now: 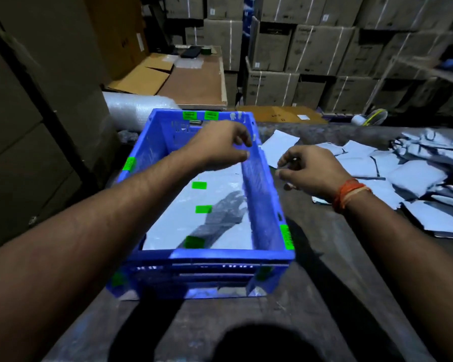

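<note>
Head view: left hand (pixel 217 146), fingers loose and empty, hovers over the packed mailer (pixel 183 223) in the blue crate (pixel 215 257). The right hand (pixel 309 169), loosely curled and empty, probably picks next from the mailer pile (pixel 413 176) behind its fingers.

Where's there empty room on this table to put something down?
Bare table shows between the blue crate and the near edge, and just right of the crate under the right hand. The far right is crowded with heaped white packets.
</note>
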{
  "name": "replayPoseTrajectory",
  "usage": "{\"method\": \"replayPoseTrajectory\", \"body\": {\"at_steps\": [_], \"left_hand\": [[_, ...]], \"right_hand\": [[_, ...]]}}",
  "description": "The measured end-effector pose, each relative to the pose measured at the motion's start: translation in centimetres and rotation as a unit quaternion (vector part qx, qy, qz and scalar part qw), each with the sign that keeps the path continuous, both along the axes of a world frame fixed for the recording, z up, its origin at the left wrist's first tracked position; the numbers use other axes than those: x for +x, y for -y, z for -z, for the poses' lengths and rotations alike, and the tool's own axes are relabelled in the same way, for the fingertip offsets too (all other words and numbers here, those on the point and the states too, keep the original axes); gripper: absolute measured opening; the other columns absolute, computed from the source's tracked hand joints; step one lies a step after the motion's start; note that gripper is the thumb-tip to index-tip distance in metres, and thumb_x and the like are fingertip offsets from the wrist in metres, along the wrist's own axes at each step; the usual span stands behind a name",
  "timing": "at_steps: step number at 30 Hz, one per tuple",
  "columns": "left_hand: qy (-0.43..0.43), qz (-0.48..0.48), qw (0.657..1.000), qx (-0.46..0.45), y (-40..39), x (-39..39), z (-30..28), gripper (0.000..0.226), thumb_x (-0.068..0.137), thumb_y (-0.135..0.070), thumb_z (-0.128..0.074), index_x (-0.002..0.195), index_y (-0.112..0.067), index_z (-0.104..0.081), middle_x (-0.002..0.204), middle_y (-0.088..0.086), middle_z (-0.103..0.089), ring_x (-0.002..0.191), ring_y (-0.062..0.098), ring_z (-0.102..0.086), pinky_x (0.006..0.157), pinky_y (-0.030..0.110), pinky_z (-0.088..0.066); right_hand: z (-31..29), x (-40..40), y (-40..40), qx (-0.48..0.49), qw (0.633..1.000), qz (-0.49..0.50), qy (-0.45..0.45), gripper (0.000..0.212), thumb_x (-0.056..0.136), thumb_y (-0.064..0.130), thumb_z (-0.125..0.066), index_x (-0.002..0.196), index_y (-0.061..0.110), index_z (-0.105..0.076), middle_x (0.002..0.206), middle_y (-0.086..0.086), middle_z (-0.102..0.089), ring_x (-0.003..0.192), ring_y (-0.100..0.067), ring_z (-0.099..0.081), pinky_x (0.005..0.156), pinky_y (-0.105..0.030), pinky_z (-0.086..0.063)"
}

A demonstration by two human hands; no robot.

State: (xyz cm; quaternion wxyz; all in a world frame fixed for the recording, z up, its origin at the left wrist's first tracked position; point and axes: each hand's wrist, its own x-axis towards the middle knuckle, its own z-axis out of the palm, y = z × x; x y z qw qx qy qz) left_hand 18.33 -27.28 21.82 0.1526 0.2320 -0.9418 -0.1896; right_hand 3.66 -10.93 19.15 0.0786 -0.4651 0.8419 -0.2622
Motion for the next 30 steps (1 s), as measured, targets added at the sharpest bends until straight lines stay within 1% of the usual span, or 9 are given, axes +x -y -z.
{"method": "replayPoseTrajectory", "body": {"at_steps": [4,8,11,18,20,22,26,28,30], "left_hand": [[0.002,0.040,0.999,0.031,-3.4,-6.0,-0.3,0.019,0.087,-0.021,-0.071,0.105,-0.023,-0.074,0.102,-0.004,-0.075,0.086,0.008,-0.067,0.070,0.014,-0.047],[0.043,0.060,0.996,0.044,-7.2,-12.8,0.9,0.021,0.085,-0.021,-0.074,0.106,-0.022,-0.075,0.102,0.001,-0.075,0.094,0.016,-0.070,0.085,0.029,-0.055],[0.085,0.070,0.994,0.008,-10.0,-17.9,2.0,0.022,0.085,-0.024,-0.073,0.106,-0.025,-0.075,0.104,-0.001,-0.073,0.099,0.016,-0.067,0.089,0.030,-0.052],[0.136,0.029,0.990,0.034,-14.8,-26.3,6.5,0.019,0.084,-0.028,-0.075,0.103,-0.027,-0.076,0.101,0.000,-0.073,0.096,0.016,-0.067,0.086,0.035,-0.054],[0.146,0.011,0.989,0.038,-15.7,-27.6,7.9,0.019,0.084,-0.031,-0.075,0.102,-0.031,-0.075,0.105,-0.004,-0.072,0.101,0.013,-0.066,0.089,0.034,-0.054],[0.145,-0.008,0.989,0.034,-16.4,-28.6,9.8,0.026,0.084,-0.033,-0.076,0.110,-0.030,-0.072,0.115,-0.003,-0.069,0.108,0.015,-0.065,0.091,0.031,-0.051],[0.136,-0.076,0.988,0.021,-17.4,-30.1,15.7,0.056,0.086,-0.035,-0.071,0.139,-0.025,-0.054,0.133,0.013,-0.052,0.126,0.031,-0.049,0.100,0.034,-0.042],[0.168,-0.111,0.979,0.041,-17.3,-30.0,19.0,0.075,0.082,-0.023,-0.072,0.150,-0.027,-0.040,0.146,0.018,-0.035,0.135,0.039,-0.038,0.110,0.038,-0.037],[0.133,-0.144,0.975,0.103,-17.3,-30.2,21.1,0.077,0.083,-0.011,-0.069,0.151,-0.027,-0.037,0.152,0.017,-0.028,0.137,0.042,-0.036,0.113,0.043,-0.038]], "right_hand": [[1.5,-5.8,-3.4,0.026,0.999,0.030,-0.007,0.006,0.085,0.020,-0.073,0.090,0.018,-0.071,0.064,0.004,-0.072,0.057,-0.001,-0.066,0.061,-0.017,-0.047],[3.0,-11.8,-7.3,0.029,0.998,0.046,0.021,0.006,0.083,0.023,-0.073,0.088,0.021,-0.071,0.062,0.006,-0.071,0.058,0.000,-0.067,0.060,-0.021,-0.046],[3.9,-16.6,-10.2,0.031,0.998,0.045,0.023,0.007,0.083,0.024,-0.073,0.088,0.021,-0.071,0.065,0.002,-0.073,0.063,-0.005,-0.069,0.065,-0.023,-0.049],[6.9,-26.5,-15.3,0.051,0.998,0.029,0.020,0.010,0.079,0.024,-0.075,0.089,0.021,-0.074,0.081,-0.002,-0.074,0.082,-0.018,-0.070,0.080,-0.027,-0.052],[8.3,-28.8,-15.8,0.057,0.998,0.017,0.002,0.019,0.079,0.024,-0.075,0.098,0.021,-0.074,0.090,-0.004,-0.075,0.090,-0.020,-0.069,0.081,-0.026,-0.048],[10.1,-30.7,-15.8,0.078,0.996,-0.012,-0.049,0.044,0.078,0.029,-0.077,0.119,0.020,-0.066,0.108,-0.009,-0.071,0.104,-0.026,-0.064,0.090,-0.030,-0.047],[14.8,-33.6,-15.5,0.183,0.964,-0.077,-0.177,0.092,0.073,0.036,-0.079,0.152,0.024,-0.032,0.150,-0.014,-0.037,0.135,-0.037,-0.036,0.106,-0.049,-0.043],[17.2,-34.3,-15.4,0.226,0.945,-0.094,-0.216,0.096,0.075,0.027,-0.074,0.155,0.026,-0.021,0.158,-0.014,-0.022,0.142,-0.040,-0.025,0.108,-0.054,-0.040],[18.9,-34.8,-15.5,0.235,0.943,-0.091,-0.219,0.090,0.080,0.012,-0.066,0.155,0.024,-0.017,0.161,-0.015,-0.014,0.146,-0.041,-0.017,0.107,-0.056,-0.040]]}}
